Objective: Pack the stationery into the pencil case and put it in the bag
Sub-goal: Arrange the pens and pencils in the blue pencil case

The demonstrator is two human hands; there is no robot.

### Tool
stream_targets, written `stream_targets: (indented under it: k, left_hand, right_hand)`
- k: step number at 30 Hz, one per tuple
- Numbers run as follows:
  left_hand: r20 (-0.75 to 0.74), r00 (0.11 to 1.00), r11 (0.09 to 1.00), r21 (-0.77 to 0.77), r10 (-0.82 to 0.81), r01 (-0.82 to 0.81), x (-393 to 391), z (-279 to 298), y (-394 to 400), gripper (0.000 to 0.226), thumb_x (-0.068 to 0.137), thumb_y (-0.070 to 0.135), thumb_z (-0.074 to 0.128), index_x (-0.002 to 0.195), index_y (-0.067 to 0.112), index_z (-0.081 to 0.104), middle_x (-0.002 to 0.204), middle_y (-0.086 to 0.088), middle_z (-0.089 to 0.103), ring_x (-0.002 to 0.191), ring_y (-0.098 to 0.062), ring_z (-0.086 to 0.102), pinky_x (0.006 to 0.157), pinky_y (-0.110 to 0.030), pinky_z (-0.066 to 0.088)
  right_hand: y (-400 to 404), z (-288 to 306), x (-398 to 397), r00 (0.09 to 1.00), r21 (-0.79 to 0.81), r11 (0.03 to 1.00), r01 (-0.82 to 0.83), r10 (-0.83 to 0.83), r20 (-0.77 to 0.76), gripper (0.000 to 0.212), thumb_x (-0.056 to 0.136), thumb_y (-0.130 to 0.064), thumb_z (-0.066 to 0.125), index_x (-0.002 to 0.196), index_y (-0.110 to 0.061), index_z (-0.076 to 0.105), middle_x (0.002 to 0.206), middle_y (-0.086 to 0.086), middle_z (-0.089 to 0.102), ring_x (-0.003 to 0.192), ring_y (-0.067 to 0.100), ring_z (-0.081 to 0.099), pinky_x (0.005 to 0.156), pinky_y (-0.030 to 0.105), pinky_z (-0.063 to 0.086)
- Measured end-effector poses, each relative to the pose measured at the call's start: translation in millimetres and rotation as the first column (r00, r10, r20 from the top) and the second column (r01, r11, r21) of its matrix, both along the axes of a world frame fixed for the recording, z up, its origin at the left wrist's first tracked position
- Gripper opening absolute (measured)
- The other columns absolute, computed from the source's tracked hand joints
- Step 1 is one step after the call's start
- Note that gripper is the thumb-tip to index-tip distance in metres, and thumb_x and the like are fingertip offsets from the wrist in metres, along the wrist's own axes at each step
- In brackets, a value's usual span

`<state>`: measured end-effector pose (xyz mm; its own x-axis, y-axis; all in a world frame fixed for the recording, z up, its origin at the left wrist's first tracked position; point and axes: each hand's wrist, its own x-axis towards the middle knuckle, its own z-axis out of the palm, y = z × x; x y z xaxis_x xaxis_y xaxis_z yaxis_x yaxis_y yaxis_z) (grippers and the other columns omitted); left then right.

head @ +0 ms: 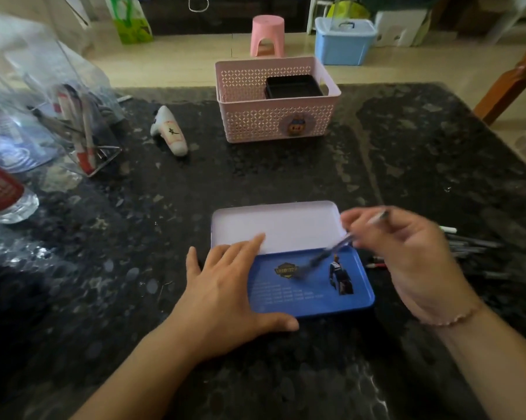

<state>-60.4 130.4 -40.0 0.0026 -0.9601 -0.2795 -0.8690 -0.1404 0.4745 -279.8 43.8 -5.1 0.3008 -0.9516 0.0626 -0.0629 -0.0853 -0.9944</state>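
A tin pencil case lies open at the middle of the dark table, its white half (286, 225) on the far side and its blue printed half (313, 295) on the near side. My left hand (228, 286) rests flat on the case's left end, fingers spread. My right hand (407, 253) hovers over the case's right end, pinching a blurred pen (331, 253) that slants down over the blue half. More pens (467, 247) lie in a heap on the table just right of that hand.
A pink lattice basket (273, 116) holding a black tray (293, 86) stands at the table's far side. A small white plush (170, 131) lies left of it. A clear acrylic holder (86, 140), plastic bags and a bottle (1, 192) crowd the left edge.
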Motion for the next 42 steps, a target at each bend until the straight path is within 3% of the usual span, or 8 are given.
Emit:
stream_targets:
  k: [3, 6, 9, 14, 19, 30, 35, 42]
  left_hand:
    - [-0.278, 0.955, 0.985, -0.101, 0.108, -0.141, 11.9, 9.4, -1.2, 0.11, 0.057, 0.087, 0.056, 0.148, 0.051, 0.005, 0.141, 0.028, 0.035, 0.136, -0.001, 0.029, 0.117, -0.041, 0.023]
    - [-0.349, 0.921, 0.93, -0.251, 0.172, -0.268, 31.4, 12.3, 1.1, 0.063, 0.082, 0.034, 0.066, 0.138, 0.042, 0.038, 0.13, 0.022, 0.051, 0.123, 0.0, 0.045, 0.101, -0.027, 0.042]
    - [-0.325, 0.932, 0.923, -0.286, 0.16, -0.258, 42.8, 10.5, 4.0, 0.045, 0.08, 0.005, 0.067, 0.112, 0.037, 0.06, 0.112, 0.018, 0.062, 0.104, -0.004, 0.059, 0.086, -0.015, 0.047]
    - [-0.141, 0.989, 0.966, -0.247, 0.047, -0.081, 37.9, 8.4, 5.7, 0.029, 0.079, 0.021, 0.066, 0.099, 0.041, 0.06, 0.103, 0.026, 0.056, 0.101, -0.004, 0.054, 0.089, -0.029, 0.049]
    - [-0.044, 0.999, 0.948, -0.316, 0.03, -0.042, 42.3, 2.4, 2.7, 0.017, 0.077, 0.04, 0.071, 0.093, 0.04, 0.064, 0.102, 0.022, 0.057, 0.097, -0.008, 0.055, 0.089, -0.043, 0.05]
    - [0.018, 0.999, 0.923, -0.384, 0.027, -0.018, 33.2, -3.9, -2.3, 0.019, 0.076, 0.044, 0.076, 0.093, 0.036, 0.071, 0.096, 0.019, 0.062, 0.088, -0.009, 0.059, 0.083, -0.043, 0.051]
    - [0.03, 0.999, 0.926, -0.378, 0.038, -0.024, 32.1, 1.1, -1.5, 0.013, 0.076, 0.043, 0.072, 0.087, 0.038, 0.065, 0.091, 0.02, 0.061, 0.085, -0.007, 0.059, 0.082, -0.042, 0.053]
    - [0.008, 0.992, 0.919, -0.376, 0.129, -0.117, 24.0, -0.9, -3.0, 0.025, 0.076, 0.034, 0.075, 0.081, 0.04, 0.052, 0.075, 0.025, 0.049, 0.071, -0.001, 0.05, 0.075, -0.032, 0.048]
  right_hand:
    - [10.4, 10.1, 19.8, 0.986, -0.162, 0.984, 0.079, -0.053, 0.158, 0.012, 0.078, -0.022, 0.065, 0.088, -0.015, 0.064, 0.085, 0.003, 0.072, 0.077, 0.017, 0.068, 0.07, 0.028, 0.056]
    - [28.1, -13.3, 49.0, 0.956, -0.416, 0.891, -0.183, 0.061, -0.288, 0.011, 0.087, -0.018, 0.064, 0.096, -0.018, 0.067, 0.088, -0.01, 0.067, 0.081, 0.005, 0.062, 0.075, 0.02, 0.051]
    - [38.4, -44.6, 64.0, 0.757, -0.402, 0.783, -0.474, 0.129, -0.641, 0.03, 0.089, -0.013, 0.05, 0.116, -0.015, 0.063, 0.112, -0.001, 0.058, 0.103, 0.008, 0.053, 0.093, 0.013, 0.039]
    - [31.5, -34.5, 52.4, 0.734, -0.414, 0.798, -0.439, 0.052, -0.677, 0.032, 0.081, -0.011, 0.066, 0.113, -0.016, 0.065, 0.11, 0.0, 0.061, 0.103, 0.01, 0.053, 0.096, 0.016, 0.038]
    - [3.8, -23.5, 13.1, 0.476, -0.317, 0.85, -0.421, -0.09, -0.875, 0.022, 0.074, -0.043, 0.069, 0.092, -0.032, 0.069, 0.088, -0.015, 0.064, 0.081, 0.008, 0.051, 0.071, 0.024, 0.042]
    - [2.3, -37.2, 18.4, 0.553, -0.361, 0.843, -0.398, -0.094, -0.828, 0.01, 0.077, -0.033, 0.071, 0.085, -0.028, 0.068, 0.084, -0.014, 0.062, 0.082, 0.01, 0.055, 0.073, 0.032, 0.05]
    - [-1.6, -37.7, 13.5, 0.673, -0.31, 0.898, -0.313, -0.02, -0.739, 0.015, 0.071, -0.018, 0.079, 0.082, -0.021, 0.07, 0.081, -0.01, 0.059, 0.072, 0.0, 0.054, 0.071, 0.007, 0.042]
    - [1.9, -50.2, 26.2, 0.775, -0.409, 0.899, -0.157, -0.145, -0.615, 0.01, 0.069, -0.004, 0.078, 0.073, -0.012, 0.074, 0.078, -0.004, 0.06, 0.067, 0.002, 0.054, 0.07, 0.006, 0.043]
